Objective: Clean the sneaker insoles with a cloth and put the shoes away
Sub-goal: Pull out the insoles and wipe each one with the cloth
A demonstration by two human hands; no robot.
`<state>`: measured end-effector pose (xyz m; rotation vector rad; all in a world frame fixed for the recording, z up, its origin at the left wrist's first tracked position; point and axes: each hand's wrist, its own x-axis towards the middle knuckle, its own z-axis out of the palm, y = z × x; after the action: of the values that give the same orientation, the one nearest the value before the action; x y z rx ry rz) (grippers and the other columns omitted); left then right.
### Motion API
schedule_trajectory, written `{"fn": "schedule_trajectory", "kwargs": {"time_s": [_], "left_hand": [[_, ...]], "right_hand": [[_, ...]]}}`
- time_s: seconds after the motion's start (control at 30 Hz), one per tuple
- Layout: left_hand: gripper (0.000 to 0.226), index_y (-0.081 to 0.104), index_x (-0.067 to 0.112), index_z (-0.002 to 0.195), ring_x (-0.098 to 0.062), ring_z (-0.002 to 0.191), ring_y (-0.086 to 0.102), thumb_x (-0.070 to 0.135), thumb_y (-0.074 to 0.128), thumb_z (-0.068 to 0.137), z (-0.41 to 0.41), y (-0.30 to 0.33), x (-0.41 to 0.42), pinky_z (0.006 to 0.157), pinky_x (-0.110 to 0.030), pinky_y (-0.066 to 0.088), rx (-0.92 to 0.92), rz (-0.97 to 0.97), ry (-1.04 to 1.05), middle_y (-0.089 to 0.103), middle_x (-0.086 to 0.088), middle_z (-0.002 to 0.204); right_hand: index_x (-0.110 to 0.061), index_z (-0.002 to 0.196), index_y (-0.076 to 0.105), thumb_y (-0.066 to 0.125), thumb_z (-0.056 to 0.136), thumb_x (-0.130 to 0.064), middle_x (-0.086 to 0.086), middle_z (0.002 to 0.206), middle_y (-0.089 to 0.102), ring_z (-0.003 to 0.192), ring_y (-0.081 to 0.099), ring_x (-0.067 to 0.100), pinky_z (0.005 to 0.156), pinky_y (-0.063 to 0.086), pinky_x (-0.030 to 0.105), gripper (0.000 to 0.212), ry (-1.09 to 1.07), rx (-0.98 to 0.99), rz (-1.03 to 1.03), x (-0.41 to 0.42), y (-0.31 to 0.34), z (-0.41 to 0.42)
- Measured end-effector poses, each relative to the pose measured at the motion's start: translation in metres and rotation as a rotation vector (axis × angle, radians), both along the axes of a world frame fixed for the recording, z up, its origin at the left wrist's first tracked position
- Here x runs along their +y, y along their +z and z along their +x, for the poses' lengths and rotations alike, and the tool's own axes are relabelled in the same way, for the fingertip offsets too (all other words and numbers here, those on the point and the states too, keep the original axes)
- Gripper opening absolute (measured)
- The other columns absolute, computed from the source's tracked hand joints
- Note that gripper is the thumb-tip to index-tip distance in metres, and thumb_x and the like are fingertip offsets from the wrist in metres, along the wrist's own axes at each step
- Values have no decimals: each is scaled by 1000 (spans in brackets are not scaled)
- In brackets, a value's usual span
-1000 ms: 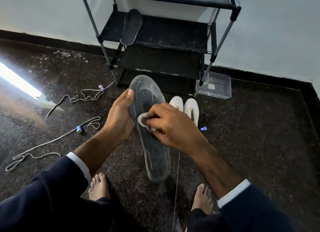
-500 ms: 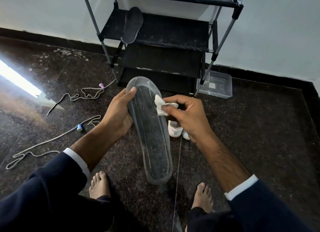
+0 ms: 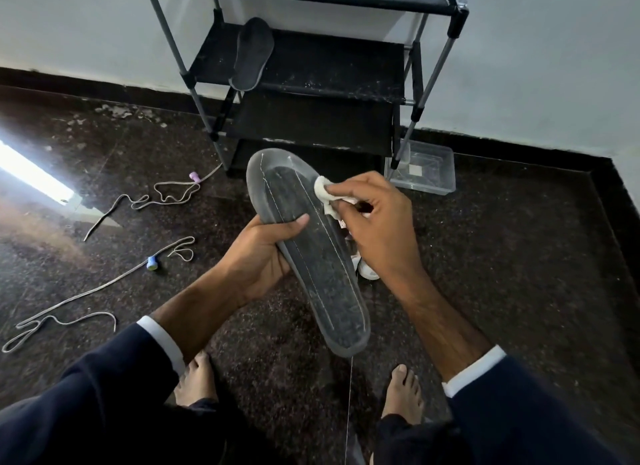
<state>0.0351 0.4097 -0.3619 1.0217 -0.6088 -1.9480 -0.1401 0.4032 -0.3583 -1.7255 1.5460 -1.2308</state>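
Observation:
My left hand (image 3: 258,256) grips a long dark grey insole (image 3: 313,253) at its middle, thumb across the top face, toe end pointing away from me. My right hand (image 3: 375,222) pinches a small white cloth (image 3: 325,192) and presses it against the insole's right edge near the toe. White sneakers (image 3: 363,270) stand on the floor behind the insole and my right wrist, mostly hidden. A second dark insole (image 3: 251,54) leans on the middle shelf of the black shoe rack (image 3: 311,66).
Two loose shoelaces (image 3: 162,196) (image 3: 83,296) with coloured tips lie on the dark speckled floor to the left. A clear plastic box (image 3: 424,168) sits by the rack's right leg. My bare feet (image 3: 403,392) rest on the floor below the insole.
My right hand has carried the cloth from the insole's middle up to its right edge near the toe. My left hand has slid lower along the insole, which now tilts leftward.

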Motion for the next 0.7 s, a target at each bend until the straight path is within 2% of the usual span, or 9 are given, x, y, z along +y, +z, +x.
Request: {"fn": "schedule_trajectory", "kwargs": {"time_s": [0.1,0.17,0.27,0.37,0.47,0.53,0.6,0.7], "left_hand": [[25,65,3,118,-26,99,74,3,51,97,1,1,-2,84,-40,63,8,-6,46,75,-16,111],[26,64,3,120,-27,101,73,5,48,100,6,3,-6,90,-43,60,8,-18,85,74,-17,113],[36,52,-2,136,-33,118,67,9,42,103,20,9,-15,96,-46,57,59,-45,84,67,-21,129],[42,40,-4,146,-38,121,64,9,37,106,28,10,-17,90,-46,59,92,-66,93,62,-23,136],[40,42,-4,144,-41,118,65,10,38,106,28,9,-18,88,-47,59,56,-68,108,62,-24,135],[38,50,-4,139,-40,118,65,11,44,105,24,7,-17,91,-47,59,-30,-63,108,65,-24,131],[31,61,-1,128,-32,107,71,14,51,103,16,5,-14,84,-40,62,-114,-56,96,72,-19,119],[30,67,6,121,-23,95,75,23,50,104,-2,2,-2,76,-32,62,-146,-46,9,76,-13,108]], "right_hand": [[-10,109,77,69,88,-1,1,105,66,102,62,12,88,54,30,25,116,196,-172,1,2,0],[-12,110,77,65,90,-12,0,109,66,105,61,16,88,54,33,23,221,328,-212,3,3,1],[-16,112,76,69,88,-16,-1,110,65,106,60,16,85,55,35,25,356,468,-190,6,7,1],[-16,112,77,74,86,-12,-1,105,63,100,60,14,81,56,37,26,464,463,-112,6,6,-1],[-16,105,80,75,84,-6,-2,100,65,95,63,11,78,55,34,24,524,338,-31,6,7,-8],[-14,102,80,75,82,-1,-2,99,67,94,65,11,79,56,36,24,499,277,-7,6,10,-12],[-10,103,79,73,83,2,1,101,68,96,66,15,81,57,36,24,387,228,-64,6,11,-9],[-8,107,77,70,87,-2,5,103,66,99,63,22,83,55,38,22,202,309,-218,4,12,1]]}}
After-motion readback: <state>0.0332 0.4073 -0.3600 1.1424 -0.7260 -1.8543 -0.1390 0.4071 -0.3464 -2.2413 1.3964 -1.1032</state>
